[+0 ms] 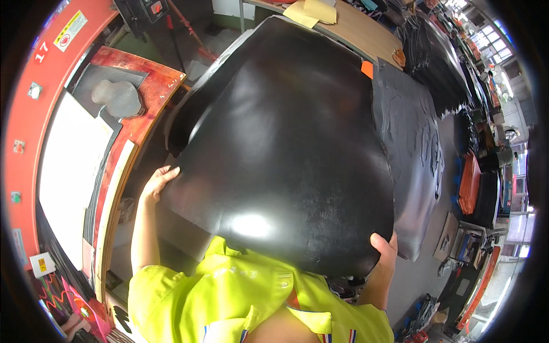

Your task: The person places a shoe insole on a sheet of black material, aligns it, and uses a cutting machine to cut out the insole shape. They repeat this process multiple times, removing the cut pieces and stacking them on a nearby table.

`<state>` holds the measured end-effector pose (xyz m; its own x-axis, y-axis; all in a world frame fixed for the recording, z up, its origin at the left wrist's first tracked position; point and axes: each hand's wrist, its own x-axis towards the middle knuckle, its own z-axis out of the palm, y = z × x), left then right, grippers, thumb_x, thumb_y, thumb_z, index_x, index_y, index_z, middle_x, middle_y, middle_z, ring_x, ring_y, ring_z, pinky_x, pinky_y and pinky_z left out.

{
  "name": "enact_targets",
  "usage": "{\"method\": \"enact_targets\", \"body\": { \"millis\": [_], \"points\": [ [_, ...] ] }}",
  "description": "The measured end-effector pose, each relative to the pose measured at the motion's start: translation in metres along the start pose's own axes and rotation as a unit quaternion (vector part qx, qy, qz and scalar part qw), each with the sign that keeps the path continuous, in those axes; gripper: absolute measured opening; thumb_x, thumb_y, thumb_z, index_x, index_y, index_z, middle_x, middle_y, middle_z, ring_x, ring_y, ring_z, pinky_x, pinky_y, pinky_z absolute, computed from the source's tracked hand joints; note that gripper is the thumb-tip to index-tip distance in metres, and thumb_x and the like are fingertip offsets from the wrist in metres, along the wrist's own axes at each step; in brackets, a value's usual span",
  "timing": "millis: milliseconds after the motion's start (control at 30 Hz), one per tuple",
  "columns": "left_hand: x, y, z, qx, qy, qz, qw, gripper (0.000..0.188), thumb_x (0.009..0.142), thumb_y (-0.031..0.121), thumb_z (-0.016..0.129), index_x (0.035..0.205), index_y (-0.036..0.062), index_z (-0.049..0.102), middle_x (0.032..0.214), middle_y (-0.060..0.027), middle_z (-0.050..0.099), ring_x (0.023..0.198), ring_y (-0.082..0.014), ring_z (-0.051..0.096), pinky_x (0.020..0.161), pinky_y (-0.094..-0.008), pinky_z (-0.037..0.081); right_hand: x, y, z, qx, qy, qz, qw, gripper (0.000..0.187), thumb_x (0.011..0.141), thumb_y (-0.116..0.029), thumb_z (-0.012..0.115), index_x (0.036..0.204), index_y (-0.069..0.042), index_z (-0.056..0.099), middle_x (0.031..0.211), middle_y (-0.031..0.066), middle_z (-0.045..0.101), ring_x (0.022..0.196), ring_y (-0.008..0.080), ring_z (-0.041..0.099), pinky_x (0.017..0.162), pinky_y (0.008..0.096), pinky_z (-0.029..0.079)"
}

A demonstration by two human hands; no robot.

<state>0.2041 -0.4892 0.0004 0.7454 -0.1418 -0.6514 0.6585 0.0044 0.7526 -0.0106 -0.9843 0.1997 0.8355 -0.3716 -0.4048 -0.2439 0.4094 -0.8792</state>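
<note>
A large glossy black sheet (286, 143), like leather or rubber, spreads out in front of me and reaches down to my yellow-green shirt. At its left edge my left hand (159, 180) is closed, the thumb on top and the other fingers partly underneath. My right hand (386, 251) grips the near right edge, thumb over the surface; its fingers are mostly hidden below the sheet. The far part of the sheet lies over a stack or table whose pale layered edge (229, 48) shows at the far left. An orange piece (367, 69) peeks out by its far right edge.
To the left stands a red machine (68, 34) with a red worktable (163, 77) carrying dark shaped pieces (123, 98). Wrinkled black sheets (409, 148) hang at the right. A wooden table (366, 28) holding yellow paper (311, 12) is at the back.
</note>
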Motion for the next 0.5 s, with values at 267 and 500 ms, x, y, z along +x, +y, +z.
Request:
{"method": "enact_targets", "body": {
  "millis": [267,500],
  "points": [
    [-0.026,-0.015,0.043,0.438,-0.021,0.019,0.899,0.045,0.085,0.026,0.075,0.120,-0.0003,0.063,0.107,-0.0114,0.070,0.098,-0.0211,0.066,0.092,-0.0316,0.049,0.053,0.058,-0.092,-0.319,0.026,0.167,0.932,0.037,0.088,-0.021,0.074,0.114,0.000,0.058,0.100,0.0046,0.064,0.093,0.0145,0.060,0.083,0.0294,0.049],
    [-0.017,-0.036,0.066,0.560,0.089,0.020,0.824,0.056,0.089,0.044,0.065,0.122,-0.0012,0.061,0.123,-0.0229,0.062,0.120,-0.0331,0.058,0.102,-0.0408,0.045,0.086,0.095,-0.106,-0.155,-0.106,0.101,0.977,0.013,0.093,-0.016,0.066,0.087,-0.005,0.062,0.083,-0.0042,0.058,0.076,0.0080,0.053,0.070,0.0247,0.044]
  ]
}}
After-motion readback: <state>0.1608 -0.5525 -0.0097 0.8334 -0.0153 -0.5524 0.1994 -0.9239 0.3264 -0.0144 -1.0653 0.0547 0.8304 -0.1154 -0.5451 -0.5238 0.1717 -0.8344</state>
